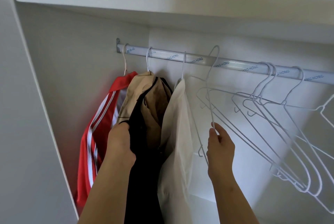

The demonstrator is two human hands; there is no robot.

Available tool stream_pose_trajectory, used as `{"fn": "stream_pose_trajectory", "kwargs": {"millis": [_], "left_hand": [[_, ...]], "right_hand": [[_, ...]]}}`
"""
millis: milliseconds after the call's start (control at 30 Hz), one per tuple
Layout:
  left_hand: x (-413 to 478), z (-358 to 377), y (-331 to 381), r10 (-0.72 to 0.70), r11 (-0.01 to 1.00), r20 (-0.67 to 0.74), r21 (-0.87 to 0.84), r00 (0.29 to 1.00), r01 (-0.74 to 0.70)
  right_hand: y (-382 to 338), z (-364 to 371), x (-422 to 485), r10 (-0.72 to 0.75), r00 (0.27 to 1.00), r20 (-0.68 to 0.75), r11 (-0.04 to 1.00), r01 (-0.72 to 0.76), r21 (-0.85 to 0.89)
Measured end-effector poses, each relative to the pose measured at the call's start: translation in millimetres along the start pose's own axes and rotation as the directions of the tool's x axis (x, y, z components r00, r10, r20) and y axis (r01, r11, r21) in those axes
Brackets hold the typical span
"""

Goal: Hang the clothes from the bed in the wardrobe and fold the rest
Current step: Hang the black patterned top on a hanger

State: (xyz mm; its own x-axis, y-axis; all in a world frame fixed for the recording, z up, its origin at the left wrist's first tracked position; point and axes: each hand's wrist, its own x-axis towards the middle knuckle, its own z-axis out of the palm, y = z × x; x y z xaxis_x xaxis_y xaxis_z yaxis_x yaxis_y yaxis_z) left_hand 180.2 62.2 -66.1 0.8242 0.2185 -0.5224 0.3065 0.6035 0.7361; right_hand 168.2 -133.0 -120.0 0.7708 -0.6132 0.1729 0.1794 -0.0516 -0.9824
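You face the open wardrobe. Its rail runs from upper left down to the right, above both your hands. Three garments already hang at the left end: red, tan and white.

Your left hand grips a black garment, fingers curled round its top edge; it hangs long and straight down, in front of the tan one. Your right hand pinches a free wire hanger by its stem between thumb and fingertips. The hanger stands nearly upright, long axis vertical, hook topmost at the rail and seemingly lifted clear of it. Spare hangers hang to the right of your fingers.

To do this well, I judge you should bring the hanger down clear of the rail, feed each shoulder arm into the black garment's neck, then hook it between the white garment and the spares.
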Motion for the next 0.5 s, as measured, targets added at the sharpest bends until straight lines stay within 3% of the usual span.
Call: {"fn": "stream_pose_trajectory", "kwargs": {"millis": [200, 500], "left_hand": [[-1.2, -14.5, 1.1, -0.084, 0.996, -0.026, 0.02, 0.996, 0.085], [-39.9, -69.0, -18.7, 0.009, 0.988, 0.071, 0.15, 0.997, -0.02]], "right_hand": [[-11.5, -3.5, -25.4, -0.059, 0.998, -0.02, 0.998, 0.06, 0.031], [-8.5, -29.2, -115.4, 0.071, 0.987, -0.141, 0.993, -0.056, 0.108]]}}
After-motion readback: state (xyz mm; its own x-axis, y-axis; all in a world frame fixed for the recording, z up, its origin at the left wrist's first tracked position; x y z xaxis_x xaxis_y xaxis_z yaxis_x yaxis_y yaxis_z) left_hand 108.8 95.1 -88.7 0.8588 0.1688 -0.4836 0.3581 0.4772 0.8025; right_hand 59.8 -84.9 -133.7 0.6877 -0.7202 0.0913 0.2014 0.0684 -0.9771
